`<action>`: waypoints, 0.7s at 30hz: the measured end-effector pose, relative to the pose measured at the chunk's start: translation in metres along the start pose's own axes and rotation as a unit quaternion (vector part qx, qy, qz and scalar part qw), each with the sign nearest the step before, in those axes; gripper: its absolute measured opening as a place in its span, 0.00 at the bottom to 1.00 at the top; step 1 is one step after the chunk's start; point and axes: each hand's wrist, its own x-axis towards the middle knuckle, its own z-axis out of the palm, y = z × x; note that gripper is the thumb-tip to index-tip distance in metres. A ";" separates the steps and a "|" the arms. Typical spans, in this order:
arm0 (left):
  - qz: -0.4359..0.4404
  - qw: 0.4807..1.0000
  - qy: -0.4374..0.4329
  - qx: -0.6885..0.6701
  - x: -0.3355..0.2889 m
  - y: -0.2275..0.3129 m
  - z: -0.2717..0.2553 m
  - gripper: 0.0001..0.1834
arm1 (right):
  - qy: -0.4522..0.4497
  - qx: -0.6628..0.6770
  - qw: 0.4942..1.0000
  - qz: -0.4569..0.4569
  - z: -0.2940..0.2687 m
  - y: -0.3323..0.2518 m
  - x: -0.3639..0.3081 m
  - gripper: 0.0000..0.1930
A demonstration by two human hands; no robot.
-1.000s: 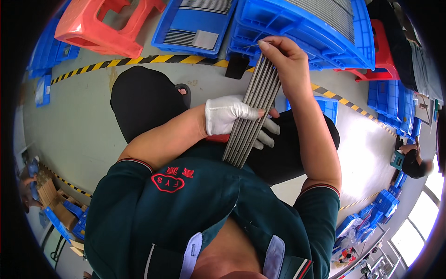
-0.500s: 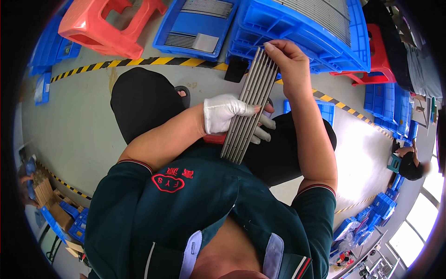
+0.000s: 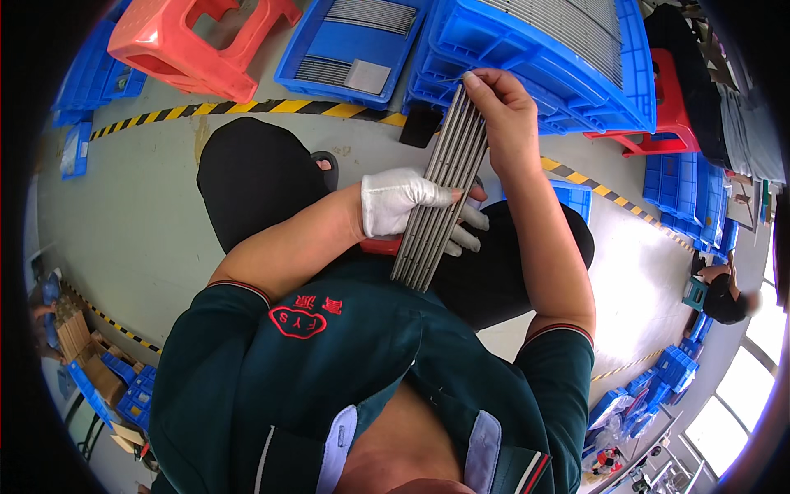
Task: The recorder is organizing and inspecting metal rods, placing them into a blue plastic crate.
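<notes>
My left hand, in a white glove with some fingertips bare, is closed around a row of thin metal rods. The rods lie side by side and slant from near my shirt up toward the far right. At their far end my bare right hand has its thumb and index finger pinched at the rod tips; its other fingers are curled. Just beyond that hand stands a blue crate with many similar rods lying in it.
Left of the crate is a shallower blue bin with more rods and a white card. A red stool stands at the far left, another red stool at the right. Yellow-black tape crosses the floor. Another person is at the far right.
My right hand has shifted slightly left at the rod tips, its fingers a little more curled. The left hand and the rods have barely moved.
</notes>
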 end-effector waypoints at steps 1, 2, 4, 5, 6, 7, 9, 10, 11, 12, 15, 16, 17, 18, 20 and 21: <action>0.000 1.000 0.000 0.000 0.000 0.000 0.000 0.23 | -0.003 0.003 1.000 -0.005 0.001 0.001 0.000 0.09; 0.002 1.000 0.005 0.003 -0.001 0.000 0.000 0.23 | -0.005 0.006 1.000 -0.010 0.001 0.001 0.001 0.09; 0.003 1.000 0.009 0.007 -0.001 0.001 0.000 0.24 | -0.004 0.002 1.000 -0.004 0.001 0.001 0.001 0.09; 0.005 1.000 0.013 0.005 -0.001 0.001 0.000 0.24 | -0.003 -0.001 1.000 0.002 0.001 0.000 0.002 0.09; 0.008 1.000 0.016 0.004 -0.001 0.001 0.000 0.24 | -0.003 -0.002 1.000 0.002 0.001 -0.001 0.002 0.09; 0.008 1.000 0.016 0.004 -0.001 0.002 0.001 0.24 | 0.003 -0.004 1.000 0.007 0.000 -0.004 0.002 0.09; 0.015 1.000 0.024 -0.004 -0.001 0.002 0.002 0.20 | 0.009 -0.007 1.000 0.011 -0.003 -0.006 0.002 0.10; 0.017 1.000 0.024 -0.004 0.000 0.003 0.003 0.20 | 0.013 -0.016 1.000 0.017 -0.005 -0.006 0.002 0.10; 0.016 0.999 0.030 -0.001 0.000 0.003 0.003 0.20 | 0.017 -0.025 0.999 0.023 -0.006 -0.006 0.001 0.10; 0.016 0.999 0.038 0.002 -0.001 0.003 0.003 0.20 | 0.016 -0.026 0.999 0.022 -0.006 -0.006 0.001 0.10; 0.012 0.999 0.046 0.003 -0.001 0.001 0.001 0.20 | 0.028 -0.064 0.997 0.034 -0.006 -0.007 0.001 0.10; 0.015 0.999 0.045 0.005 0.000 0.000 0.000 0.20 | 0.034 -0.063 0.997 0.040 -0.006 -0.006 0.000 0.10; 0.016 0.999 0.045 0.013 -0.001 -0.001 0.000 0.19 | 0.040 -0.062 0.996 0.046 -0.006 -0.005 0.000 0.10; 0.017 0.999 0.045 0.020 -0.001 -0.001 -0.001 0.19 | 0.038 -0.064 0.996 0.044 -0.006 -0.005 0.000 0.10; 0.020 0.999 0.043 0.021 0.000 0.000 -0.001 0.19 | 0.046 -0.060 0.996 0.050 -0.008 -0.004 0.000 0.10; 0.019 0.999 0.043 0.019 -0.001 -0.001 -0.001 0.19 | 0.049 -0.052 0.996 0.056 -0.007 -0.005 -0.001 0.10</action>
